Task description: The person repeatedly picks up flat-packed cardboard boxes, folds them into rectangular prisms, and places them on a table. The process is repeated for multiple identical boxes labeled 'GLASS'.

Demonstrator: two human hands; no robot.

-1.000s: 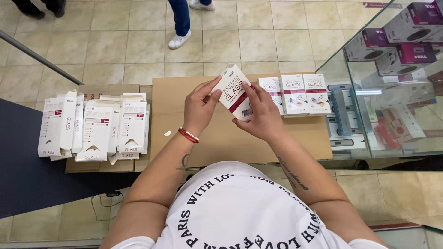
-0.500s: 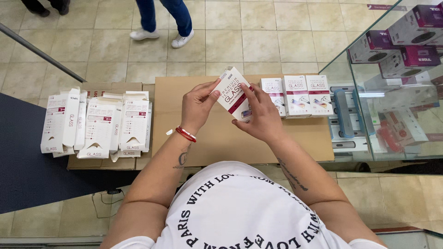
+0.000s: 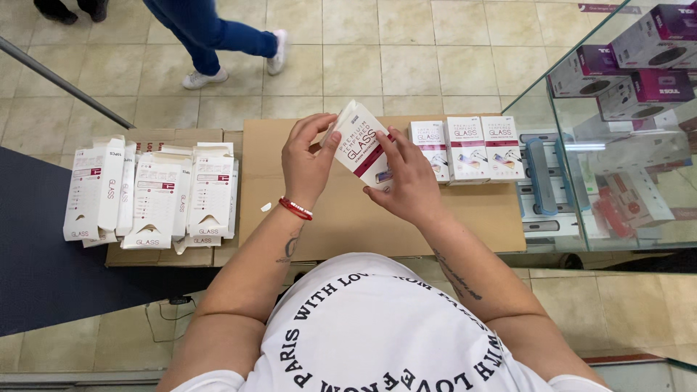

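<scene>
Overhead, white flat box (image 3: 365, 145) with dark-red band between both hands' pinching fingers (image 3: 330, 141).

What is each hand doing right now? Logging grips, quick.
Left hand: closed on the white box.
Right hand: closed on the same box.

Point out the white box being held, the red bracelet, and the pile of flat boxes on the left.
white box (image 3: 363, 141): head view, middle of its printed front.
red bracelet (image 3: 295, 209): head view, band across the left wrist.
pile of flat boxes (image 3: 156, 199): head view, face of a middle box.
</scene>
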